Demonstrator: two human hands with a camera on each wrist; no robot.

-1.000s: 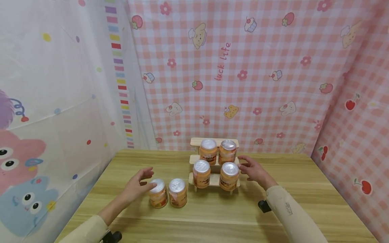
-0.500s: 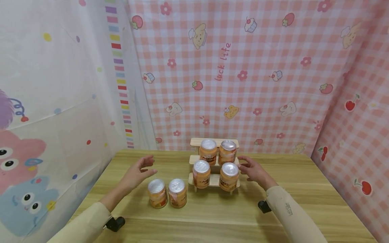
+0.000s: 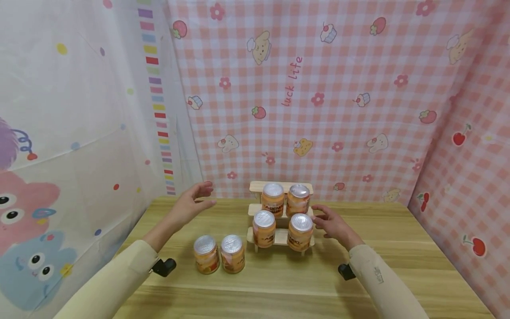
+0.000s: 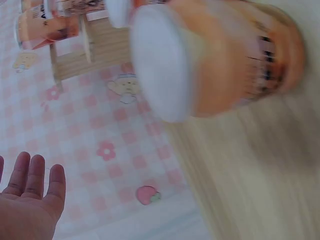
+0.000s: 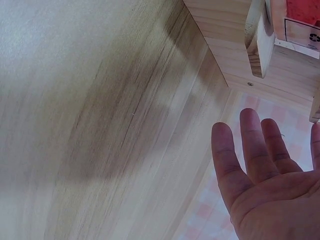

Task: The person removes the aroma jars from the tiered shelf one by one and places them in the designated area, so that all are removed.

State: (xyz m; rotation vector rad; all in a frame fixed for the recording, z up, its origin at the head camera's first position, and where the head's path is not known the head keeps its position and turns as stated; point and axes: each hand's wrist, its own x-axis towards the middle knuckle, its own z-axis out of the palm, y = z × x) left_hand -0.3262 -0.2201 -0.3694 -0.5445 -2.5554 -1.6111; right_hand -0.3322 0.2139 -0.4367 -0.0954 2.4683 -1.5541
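Note:
My left hand (image 3: pixel 189 208) is raised over the back left of the table, fingers extended, palm facing right and nothing in it. Nearer me, two orange cans with silver lids stand upright side by side: a left can (image 3: pixel 207 254) and a right can (image 3: pixel 233 254). One orange can (image 4: pixel 235 60) looms large and blurred in the left wrist view. A three-step wooden rack (image 3: pixel 280 237) carries two more cans on its low step and two on its middle step. My right hand (image 3: pixel 336 226) has its fingertips right at the rack's right end, fingers loosely extended, holding nothing.
The rack's top board (image 3: pixel 255 185) shows bare wood behind the cans. A pink checked cloth (image 3: pixel 318 88) hangs behind the wood-grain table (image 3: pixel 279 288). White printed cloth (image 3: pixel 79 133) closes the left side, and a cherry-print cloth (image 3: pixel 470 186) the right.
My left hand has lifted off the left can on the table and moved away, forward and slightly right. The right hand and the cans have stayed nearly still.

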